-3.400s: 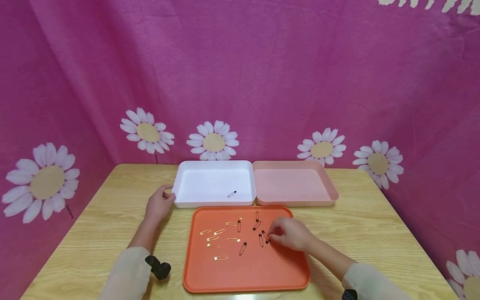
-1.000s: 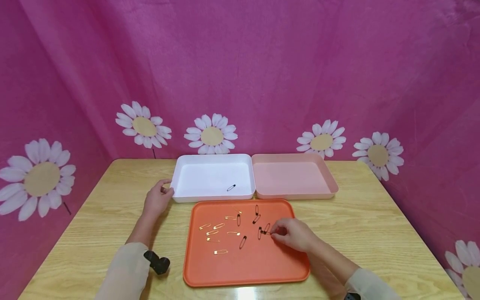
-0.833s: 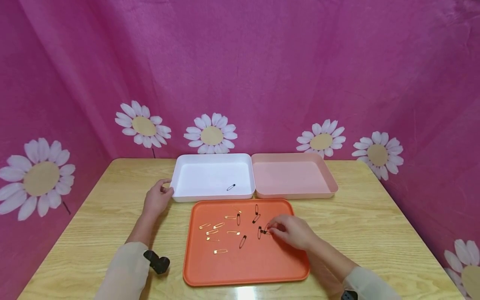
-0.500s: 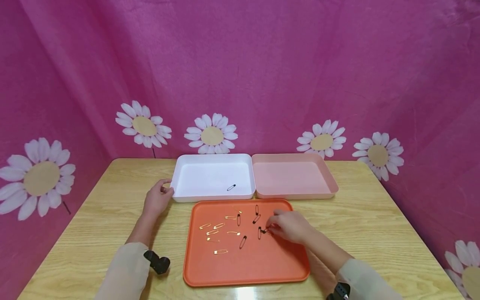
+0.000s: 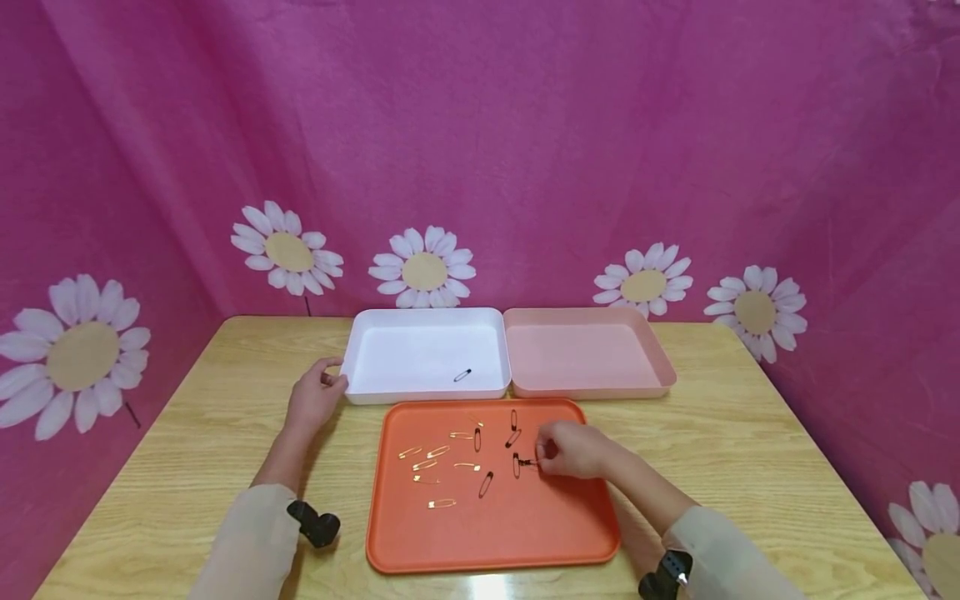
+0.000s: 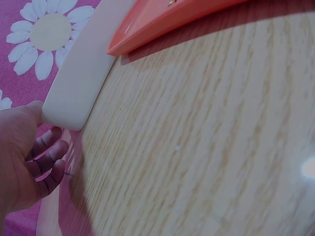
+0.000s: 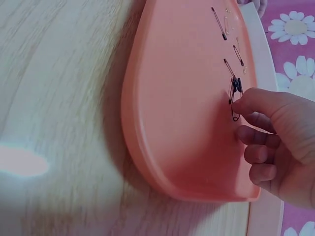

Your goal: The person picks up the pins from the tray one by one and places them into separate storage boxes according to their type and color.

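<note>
My right hand (image 5: 573, 450) pinches a black safety pin (image 7: 236, 118) between thumb and forefinger, low over the right part of the orange tray (image 5: 540, 533). Its dark head overlaps other black pins there, and I cannot tell whether they are linked. More black safety pins (image 5: 486, 484) lie nearby, and several gold safety pins (image 5: 442, 504) are spread over the tray's left half. At the far left, my left hand (image 5: 315, 396) touches the near left corner of the white tray (image 5: 412, 354) with relaxed fingers. One black safety pin (image 5: 462, 375) lies inside that white tray.
A pink tray (image 5: 585, 358) stands against the white one's right side, behind the orange tray. All sit on a wooden table (image 5: 187, 475). A magenta cloth (image 5: 480, 150) with printed daisies hangs behind and at both sides.
The right hand has moved slightly up and left over the orange tray. The black pins at its fingertips have turned and shifted a little. The left hand stays at the white tray.
</note>
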Demonstrator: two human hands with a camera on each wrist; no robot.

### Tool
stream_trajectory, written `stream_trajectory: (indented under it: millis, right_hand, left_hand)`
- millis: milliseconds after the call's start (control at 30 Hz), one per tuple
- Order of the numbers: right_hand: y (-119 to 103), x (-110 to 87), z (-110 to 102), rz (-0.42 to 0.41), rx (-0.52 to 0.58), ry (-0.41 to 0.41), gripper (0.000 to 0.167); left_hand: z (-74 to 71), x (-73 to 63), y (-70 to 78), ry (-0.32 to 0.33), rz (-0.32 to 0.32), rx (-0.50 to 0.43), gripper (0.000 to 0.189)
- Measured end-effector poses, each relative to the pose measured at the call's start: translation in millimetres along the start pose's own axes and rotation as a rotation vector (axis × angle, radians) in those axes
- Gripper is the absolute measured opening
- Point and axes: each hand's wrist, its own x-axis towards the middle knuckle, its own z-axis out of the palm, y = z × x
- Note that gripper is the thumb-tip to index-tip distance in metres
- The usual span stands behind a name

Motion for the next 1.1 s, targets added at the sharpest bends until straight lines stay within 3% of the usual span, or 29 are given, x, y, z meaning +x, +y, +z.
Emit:
stream_trajectory:
  millis: [333, 567, 700, 1100]
  right_hand:
    - [10, -4.6, -2, 0.006, 0.178, 0.007, 0.009]
    - [14, -4.3, -2, 0.014, 0.500, -0.044, 0.003]
    - [17, -3.6, -2, 0.027, 0.639, -0.034, 0.010]
    - [24, 4.4, -3, 0.193, 0.759, 0.046, 0.020]
  left_hand:
    - [0.4, 2.4, 1.2, -0.008, 0.006, -0.008, 0.044]
    - [-0.3, 0.3, 2.1, -0.004, 0.015, -0.008, 0.044]
    - [-0.4, -0.1, 2.0, -0.007, 0.007, -0.007, 0.044]
    - [1.7, 0.0, -0.5, -0.010, -0.027, -0.023, 0.044]
